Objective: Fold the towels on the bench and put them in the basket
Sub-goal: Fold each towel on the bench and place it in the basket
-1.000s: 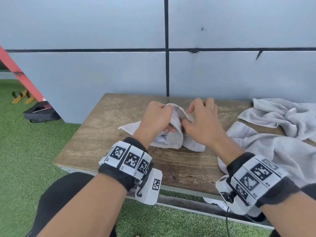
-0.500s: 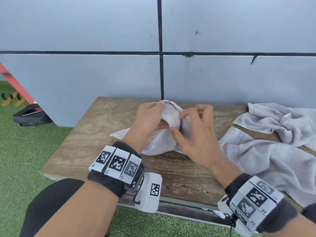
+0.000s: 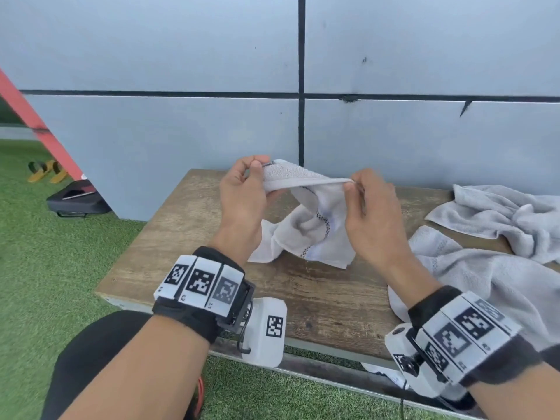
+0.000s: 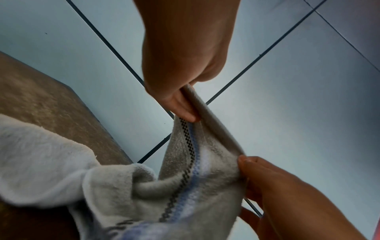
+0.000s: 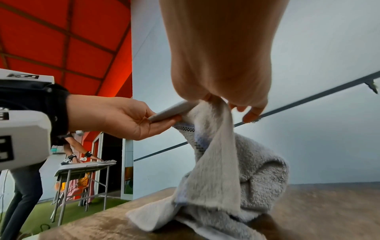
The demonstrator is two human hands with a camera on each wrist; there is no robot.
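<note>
I see both hands up over the wooden bench [image 3: 169, 262], working one small white towel [image 3: 306, 234]. L hand [image 3: 242, 195] pinches the towel's top hem betw thumb and forefinger, other fingers curled in. R hand [image 3: 369, 216] pinches the same hem, thumb and forefinger tight on the edge, remaining fingers loosely bent behind. The hem runs taut betw the two pinches; rest of the towel hangs twisted, w/ a dark stitched line and a blue band showing, its lower end resting on the bench top near centre. At 3 o'clock from it lie two more grey towels [image 3: 491, 277], crumpled; the nearer one drapes over the front edge. Grey panelled wall [image 3: 181, 131] at 12. Green turf [image 3: 45, 253] at 9, w/ a black bag [image 3: 77, 201] on it. Basket: can't see it.
</note>
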